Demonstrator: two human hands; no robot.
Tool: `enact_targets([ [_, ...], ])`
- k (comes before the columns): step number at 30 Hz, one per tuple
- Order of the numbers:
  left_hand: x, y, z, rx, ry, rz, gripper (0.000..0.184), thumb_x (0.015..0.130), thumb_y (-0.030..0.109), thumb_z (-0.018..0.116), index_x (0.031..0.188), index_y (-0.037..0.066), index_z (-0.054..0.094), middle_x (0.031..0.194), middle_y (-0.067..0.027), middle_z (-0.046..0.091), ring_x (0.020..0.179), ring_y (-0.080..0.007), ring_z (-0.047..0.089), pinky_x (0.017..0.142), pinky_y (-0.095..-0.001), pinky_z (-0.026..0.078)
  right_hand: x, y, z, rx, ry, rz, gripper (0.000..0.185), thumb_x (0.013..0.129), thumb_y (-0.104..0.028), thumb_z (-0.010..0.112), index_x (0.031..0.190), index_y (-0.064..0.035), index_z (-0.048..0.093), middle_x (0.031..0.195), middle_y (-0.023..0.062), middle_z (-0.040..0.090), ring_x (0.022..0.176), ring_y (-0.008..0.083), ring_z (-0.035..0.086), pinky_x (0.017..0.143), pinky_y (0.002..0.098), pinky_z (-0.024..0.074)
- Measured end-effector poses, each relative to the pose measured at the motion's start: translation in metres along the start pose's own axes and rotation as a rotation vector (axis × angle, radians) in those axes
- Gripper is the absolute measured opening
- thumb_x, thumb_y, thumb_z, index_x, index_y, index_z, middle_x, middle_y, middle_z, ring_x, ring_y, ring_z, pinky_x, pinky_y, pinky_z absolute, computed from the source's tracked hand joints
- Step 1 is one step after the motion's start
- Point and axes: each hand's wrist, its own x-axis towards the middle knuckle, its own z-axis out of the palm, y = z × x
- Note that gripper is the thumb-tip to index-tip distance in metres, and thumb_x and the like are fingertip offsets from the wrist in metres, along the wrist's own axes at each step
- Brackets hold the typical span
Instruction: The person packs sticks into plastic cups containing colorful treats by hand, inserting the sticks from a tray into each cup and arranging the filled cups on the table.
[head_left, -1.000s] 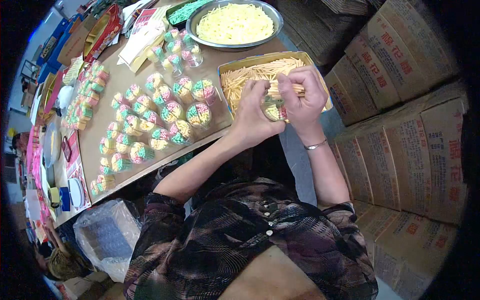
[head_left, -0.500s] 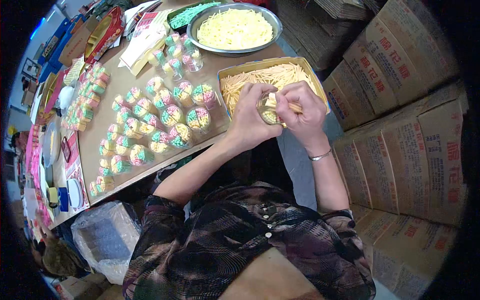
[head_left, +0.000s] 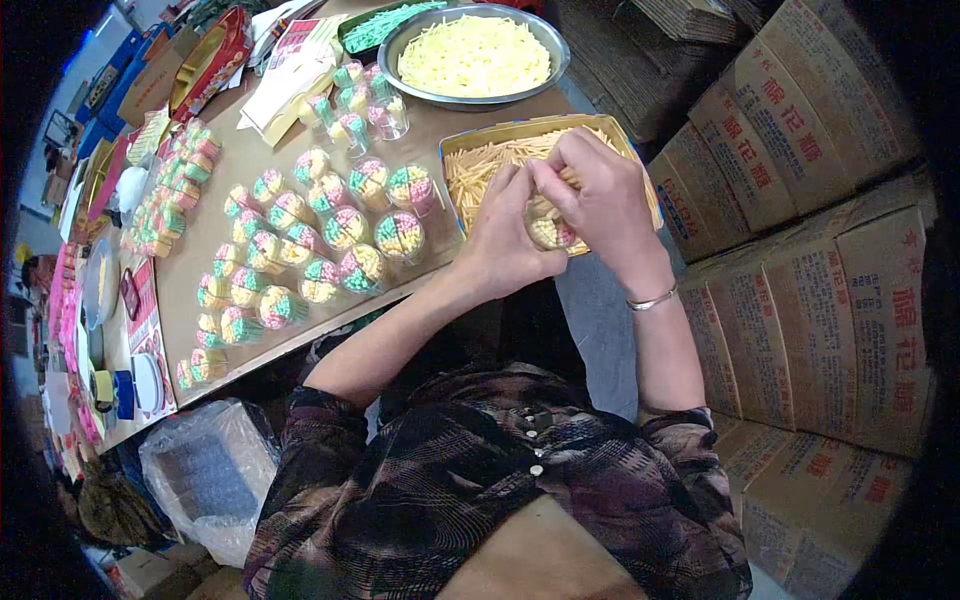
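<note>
My left hand is wrapped around a small clear cup with short yellow and some pink sticks inside. My right hand is closed at the cup's mouth, its thumb and fingers pinching a few pale orange sticks that its knuckles mostly hide. Both hands are above the near part of a shallow cardboard box full of loose pale orange sticks. To the left, several clear cups packed with pink, green and yellow sticks stand on the table.
Behind the box is a metal bowl of pale yellow pieces, beside a dark tray of green sticks. More filled cups stand farther left, near papers. Stacked cartons rise on the right; a plastic-wrapped bundle sits below the table.
My right hand has turned and shifted slightly right, over the cup's mouth, and its fingers now hide most of the sticks. My left hand keeps holding the cup.
</note>
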Motion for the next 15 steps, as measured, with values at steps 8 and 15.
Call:
enact_targets([
  [8, -0.003, -0.004, 0.002, -0.017, -0.047, -0.029, 0.069, 0.060, 0.009, 0.069, 0.123, -0.002, 0.046, 0.112, -0.0172, 0.052, 0.100, -0.0304, 0.052, 0.088, -0.0364, 0.043, 0.003, -0.001, 0.002, 0.103, -0.053, 0.284, 0.019, 0.078, -0.010, 0.069, 0.068, -0.0045, 0.053, 0.063, 0.0012, 0.051, 0.050, 0.0109, 0.041, 0.046, 0.0251, 0.0338],
  [15, -0.003, -0.009, 0.009, -0.080, 0.014, 0.007, 0.064, 0.059, 0.009, 0.069, 0.119, -0.002, 0.047, 0.107, -0.0164, 0.052, 0.094, -0.0301, 0.052, 0.084, -0.0364, 0.044, 0.001, 0.000, 0.015, -0.038, 0.051, 0.108, 0.018, 0.079, -0.013, 0.069, 0.071, -0.0057, 0.054, 0.065, 0.0013, 0.051, 0.050, 0.0129, 0.043, 0.046, 0.0263, 0.0355],
])
